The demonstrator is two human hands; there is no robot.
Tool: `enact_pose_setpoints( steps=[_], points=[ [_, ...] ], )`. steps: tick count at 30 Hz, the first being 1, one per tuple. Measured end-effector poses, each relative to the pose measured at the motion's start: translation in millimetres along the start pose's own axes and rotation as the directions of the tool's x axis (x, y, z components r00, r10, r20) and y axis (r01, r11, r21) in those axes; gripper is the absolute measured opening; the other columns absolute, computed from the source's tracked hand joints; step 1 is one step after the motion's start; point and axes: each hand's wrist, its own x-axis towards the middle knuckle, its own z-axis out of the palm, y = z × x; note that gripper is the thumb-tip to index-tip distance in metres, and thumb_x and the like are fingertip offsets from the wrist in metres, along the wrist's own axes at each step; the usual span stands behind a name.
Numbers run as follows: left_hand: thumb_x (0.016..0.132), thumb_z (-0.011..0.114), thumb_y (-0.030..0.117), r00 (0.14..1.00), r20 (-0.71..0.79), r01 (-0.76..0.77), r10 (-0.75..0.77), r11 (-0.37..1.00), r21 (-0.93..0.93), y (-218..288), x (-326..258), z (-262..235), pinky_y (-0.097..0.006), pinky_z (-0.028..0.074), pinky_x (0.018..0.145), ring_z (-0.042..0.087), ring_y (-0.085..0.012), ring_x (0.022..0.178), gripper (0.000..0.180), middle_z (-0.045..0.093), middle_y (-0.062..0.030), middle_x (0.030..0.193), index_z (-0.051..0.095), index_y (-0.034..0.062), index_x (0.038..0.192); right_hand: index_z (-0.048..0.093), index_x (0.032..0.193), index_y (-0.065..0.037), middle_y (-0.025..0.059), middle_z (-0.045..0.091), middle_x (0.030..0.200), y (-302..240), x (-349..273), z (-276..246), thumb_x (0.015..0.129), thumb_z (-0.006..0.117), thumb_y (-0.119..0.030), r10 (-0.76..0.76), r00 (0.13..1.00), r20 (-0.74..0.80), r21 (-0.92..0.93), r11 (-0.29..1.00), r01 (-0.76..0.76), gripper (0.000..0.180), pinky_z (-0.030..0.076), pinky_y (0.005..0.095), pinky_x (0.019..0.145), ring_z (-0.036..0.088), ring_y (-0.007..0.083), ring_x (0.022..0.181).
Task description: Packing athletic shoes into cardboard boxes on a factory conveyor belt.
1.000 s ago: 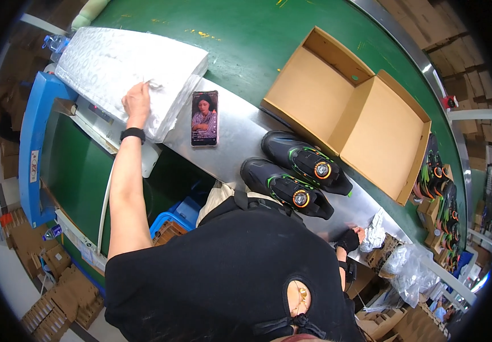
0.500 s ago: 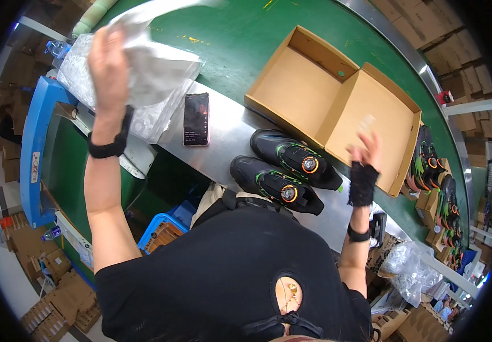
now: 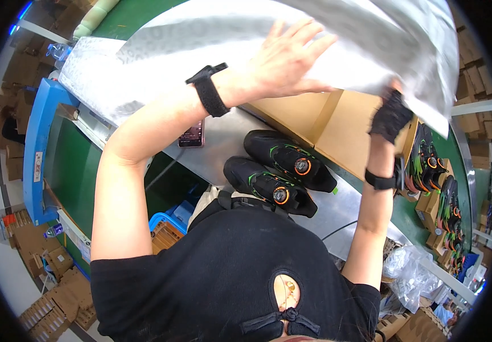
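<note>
A large sheet of thin whitish wrapping paper [image 3: 360,34] with faint grey print billows over the opened cardboard box [image 3: 351,125], hiding the box's far part. My left hand [image 3: 291,60] lies against the sheet, palm down, fingers spread. At the sheet's near right edge, my right hand [image 3: 393,111], in a black fingerless glove, grips the paper; its fingertips are partly covered. Between my body and the box sits a pair of black shoes, the farther shoe [image 3: 283,154] beside the nearer shoe [image 3: 263,179], both with green trim and orange-ringed dials.
A phone [image 3: 193,135] lies partly behind my left forearm on the metal worktop [image 3: 229,128]. Stacked sheets [image 3: 95,74] rest at the left, by a blue-framed machine [image 3: 38,148]. More shoes [image 3: 428,157] line the right side. Clear plastic bags [image 3: 408,268] hang at lower right.
The sheet has swung from the left across the box. My left hand has moved right and spread open on it; my right hand has risen slightly and taken hold of its edge.
</note>
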Motion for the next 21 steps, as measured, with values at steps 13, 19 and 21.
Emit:
enact_pose_setpoints(
  steps=[13, 19, 21],
  points=[
    [0.072, 0.048, 0.066, 0.657, 0.456, 0.552, -0.600, 0.795, 0.250, -113, -154, 82, -0.065, 0.017, 0.093, 0.021, -0.0361, 0.127, 0.075, 0.030, -0.0196, 0.133, 0.038, 0.0179, 0.129, 0.056, 0.086, 0.016, 0.0216, 0.061, 0.088, 40, 13, -253, 0.064, 0.069, -0.032, -0.031, 0.541, -0.841, -0.317, 0.838, -0.444, 0.054, 0.048, 0.0374, 0.065, 0.060, 0.0298, 0.076],
    [0.062, 0.054, 0.073, 0.132, 0.379, 0.925, -0.916, -0.024, -0.380, -168, -169, 99, -0.061, 0.022, 0.092, 0.029, -0.0347, 0.124, 0.096, 0.028, -0.0199, 0.135, 0.028, 0.0133, 0.133, 0.052, 0.110, -0.011, 0.0120, 0.056, 0.103, 53, -31, -338, 0.071, 0.070, -0.035, 0.543, 0.719, -0.434, 0.173, 0.834, -0.524, 0.049, 0.044, 0.0366, 0.073, 0.053, 0.0232, 0.094],
    [0.059, 0.059, 0.070, -0.017, 0.530, 0.905, -0.848, -0.238, -0.352, -150, -149, 70, -0.058, 0.028, 0.087, 0.038, -0.0312, 0.115, 0.098, 0.033, -0.0191, 0.129, 0.029, 0.0112, 0.131, 0.046, 0.114, -0.008, 0.0084, 0.055, 0.101, 25, -75, -278, 0.079, 0.061, -0.033, 0.516, 0.719, -0.465, 0.116, 0.841, -0.529, 0.046, 0.042, 0.0369, 0.073, 0.052, 0.0200, 0.096]
  ],
)
